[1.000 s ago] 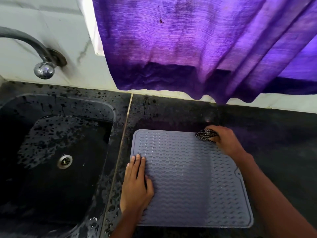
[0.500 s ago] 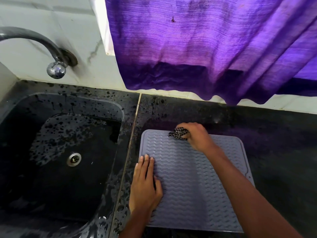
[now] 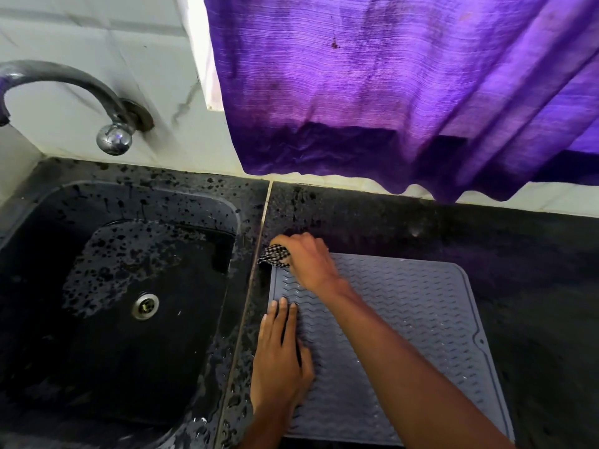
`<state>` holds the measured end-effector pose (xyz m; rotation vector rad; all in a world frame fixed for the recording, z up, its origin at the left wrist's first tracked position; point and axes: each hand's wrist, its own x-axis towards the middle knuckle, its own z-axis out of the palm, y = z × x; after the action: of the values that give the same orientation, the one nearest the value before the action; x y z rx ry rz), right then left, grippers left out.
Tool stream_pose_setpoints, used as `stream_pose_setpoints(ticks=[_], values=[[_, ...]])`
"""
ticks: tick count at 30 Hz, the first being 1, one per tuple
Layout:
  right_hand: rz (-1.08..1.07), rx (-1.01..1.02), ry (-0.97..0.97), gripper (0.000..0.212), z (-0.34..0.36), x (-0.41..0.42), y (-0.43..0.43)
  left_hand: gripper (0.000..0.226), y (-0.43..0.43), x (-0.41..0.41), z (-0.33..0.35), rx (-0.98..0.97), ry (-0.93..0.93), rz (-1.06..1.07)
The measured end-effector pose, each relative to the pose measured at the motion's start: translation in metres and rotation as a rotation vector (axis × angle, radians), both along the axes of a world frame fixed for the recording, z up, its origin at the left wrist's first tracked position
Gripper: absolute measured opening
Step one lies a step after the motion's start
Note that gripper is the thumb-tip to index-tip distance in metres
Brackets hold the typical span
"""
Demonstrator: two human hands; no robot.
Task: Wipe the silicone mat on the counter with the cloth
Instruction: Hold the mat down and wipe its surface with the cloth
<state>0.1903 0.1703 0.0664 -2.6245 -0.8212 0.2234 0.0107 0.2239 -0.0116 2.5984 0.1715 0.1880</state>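
1. The grey, wavy-ribbed mat (image 3: pixel 405 319) lies flat at the left end of the dark counter (image 3: pixel 486 241). Its left edge runs just beside the seam that borders the sink (image 3: pixel 97 367).
2. Your right hand (image 3: pixel 308 264) sits at the mat's far left corner, and your forearm crosses the mat on a diagonal. That hand's fingers are curled tight round a bunched black-and-white checked cloth (image 3: pixel 275 254).
3. The cloth pokes out to the left of the fist. It sits over the mat's corner and the narrow strip of counter beside it.
4. Your left hand (image 3: pixel 280 358) lies palm down on the mat's left edge, nearer to you. Its fingers (image 3: pixel 283 315) are straight and close together, pressing the mat and gripping nothing.
5. The sink is black and spotted with water drops, with a metal drain (image 3: pixel 145 306) in its floor.
6. A curved metal tap (image 3: pixel 64 82) comes off the white tiled wall above the sink's far edge.
7. A purple curtain (image 3: pixel 389 92) hangs over the counter's back edge, and its hem is wavy.
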Motion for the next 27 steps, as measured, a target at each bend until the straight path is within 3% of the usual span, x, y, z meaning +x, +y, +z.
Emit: stream_pose_setpoints(ticks=[5,12,17,27], values=[[-0.065,-0.128,-0.059,0.064,-0.001,-0.003,-0.03,0.065,0.001,0.0,-0.001,-0.016,-0.016,0.004],[-0.255,-0.183,0.068,0.042,0.009,0.01,-0.128,0.065,0.0,0.0,-0.002,0.011,-0.008,0.006],[-0.374,-0.236,0.126,0.04,0.016,0.014,-0.196,0.065,0.0,-0.001,0.0,0.004,-0.019,0.011],[-0.774,-0.012,0.166,0.031,0.02,0.003,-0.295,0.062,-0.001,-0.001,-0.003,0.006,-0.075,0.015]])
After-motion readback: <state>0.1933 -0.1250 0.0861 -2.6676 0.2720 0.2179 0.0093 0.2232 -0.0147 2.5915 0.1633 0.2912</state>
